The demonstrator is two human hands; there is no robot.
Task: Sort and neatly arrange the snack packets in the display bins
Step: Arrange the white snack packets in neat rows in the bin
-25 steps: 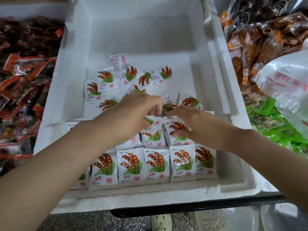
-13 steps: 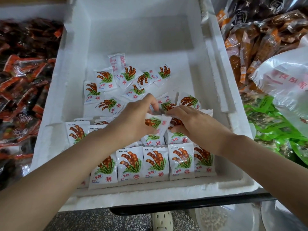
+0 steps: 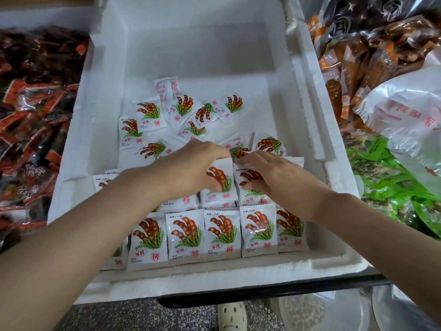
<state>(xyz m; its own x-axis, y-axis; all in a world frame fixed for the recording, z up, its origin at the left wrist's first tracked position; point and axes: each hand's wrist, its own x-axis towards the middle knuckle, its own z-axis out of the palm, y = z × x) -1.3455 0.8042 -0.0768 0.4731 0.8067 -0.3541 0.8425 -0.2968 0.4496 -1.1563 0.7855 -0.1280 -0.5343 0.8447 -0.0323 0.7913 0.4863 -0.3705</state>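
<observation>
Head view: white foam bin (image 3: 78, 151) fills the middle, both bare arms reach into it from the near side. Left hand (image 3: 191, 168) grasps one packet (image 3: 220, 185) in the bin's near half, fingers curled over its top edge, thumb under the printed pods, packet standing upright. Right hand (image 3: 274, 177) just beside it grasps the neighbour packet (image 3: 253, 194), fingertips hooked on the top edge, thumb pressed on its face. The two packets touch side by side, and the two hands nearly touch above them. Both sit in the second row (image 3: 181, 203), which leans behind the front row (image 3: 222, 232). The front row stands along the bin's near wall, white packets edge to edge, pod-and-leaf print facing up, the leftmost ones partly hidden by the left forearm. Past the hands, towards the bin's middle, a loose pile (image 3: 181, 111) of the same packets lies at mixed angles, one with its back side up. The bin's far half shows bare foam floor. Left of the bin, red packets (image 3: 31, 115) heaped dark and glossy. Right of the bin, orange packets (image 3: 358, 63) at the far end, green packets (image 3: 393, 187) nearer, a white plastic bag (image 3: 405, 111) lying over both. Below the bin's near rim, a pale shoe (image 3: 230, 316) on speckled floor.
</observation>
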